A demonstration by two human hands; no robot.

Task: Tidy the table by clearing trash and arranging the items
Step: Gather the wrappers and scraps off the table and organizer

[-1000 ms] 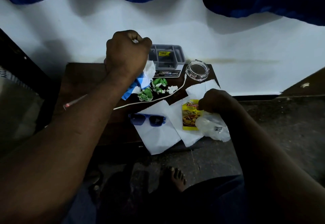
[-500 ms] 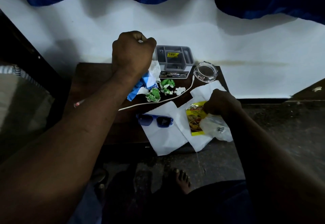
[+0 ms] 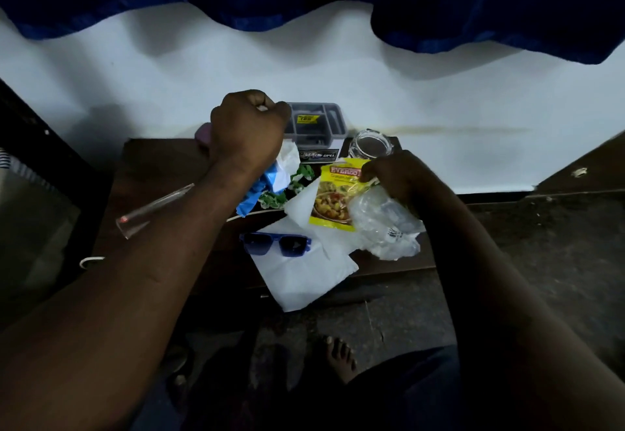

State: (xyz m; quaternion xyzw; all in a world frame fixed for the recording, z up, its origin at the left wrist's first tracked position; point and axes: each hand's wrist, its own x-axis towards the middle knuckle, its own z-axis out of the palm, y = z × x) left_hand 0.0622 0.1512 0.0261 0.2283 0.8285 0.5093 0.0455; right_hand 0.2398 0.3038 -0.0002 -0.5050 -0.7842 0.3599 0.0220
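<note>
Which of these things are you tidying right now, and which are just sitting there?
In use now:
- left hand gripping the blue and white wrapper
- right hand holding the yellow packet and clear bag

Just lying on the table:
- sunglasses
- white paper
- green scraps
- glass ashtray
- grey tray
- glass tube

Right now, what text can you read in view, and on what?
"EVERES", the end hidden by the right hand: red band on the yellow sachet.
"OPEL": dark card before the grey tray.
Yellow sticker in the grey tray: blurred.
Print on the clear bag: too small.
</note>
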